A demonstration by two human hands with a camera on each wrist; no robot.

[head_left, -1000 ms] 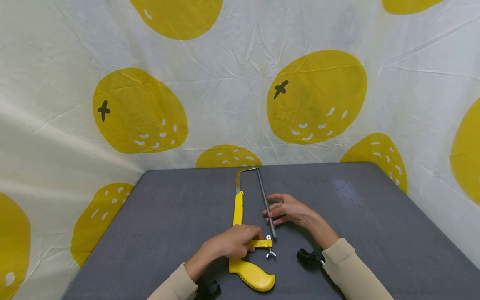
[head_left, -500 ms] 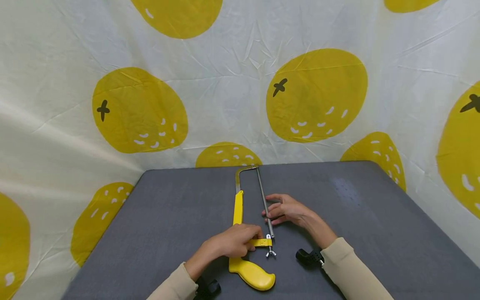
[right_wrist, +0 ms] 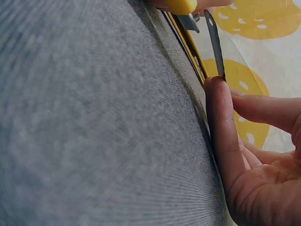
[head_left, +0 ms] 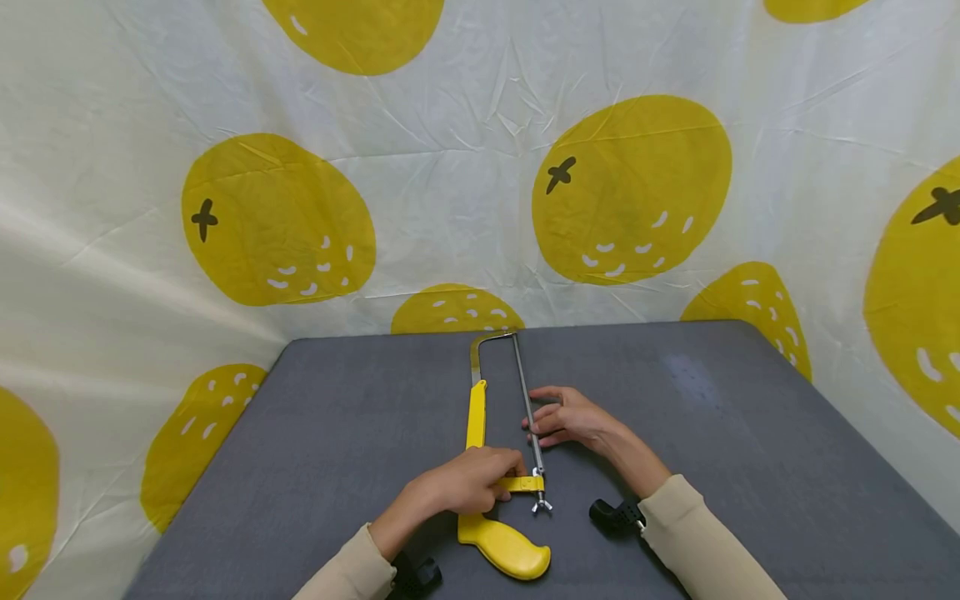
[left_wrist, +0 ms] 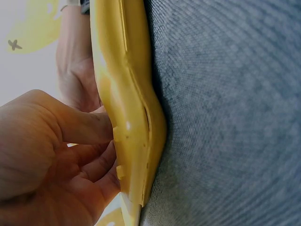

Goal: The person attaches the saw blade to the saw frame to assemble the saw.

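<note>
A hacksaw [head_left: 476,417] with a yellow frame lies on the grey table, its yellow handle [head_left: 510,553] towards me. My left hand [head_left: 472,483] grips the frame just above the handle, beside the short yellow arm. That arm carries a silver blade holder with a wing nut [head_left: 542,507]. My right hand [head_left: 573,422] pinches the thin metal blade [head_left: 522,371] part way along. The blade's far end meets the tip of the bent frame. In the right wrist view, the holed near end of the blade [right_wrist: 214,42] stands apart from the silver holder [right_wrist: 190,22].
The grey table [head_left: 360,417] runs back to a white cloth [head_left: 450,208] printed with yellow fruit. A black wrist camera [head_left: 617,517] is strapped below the right hand, and another black one [head_left: 416,577] sits by the left sleeve.
My right hand has shifted slightly left, bringing the blade's near end over to the holder on the yellow arm. The left hand and the saw frame have stayed put.
</note>
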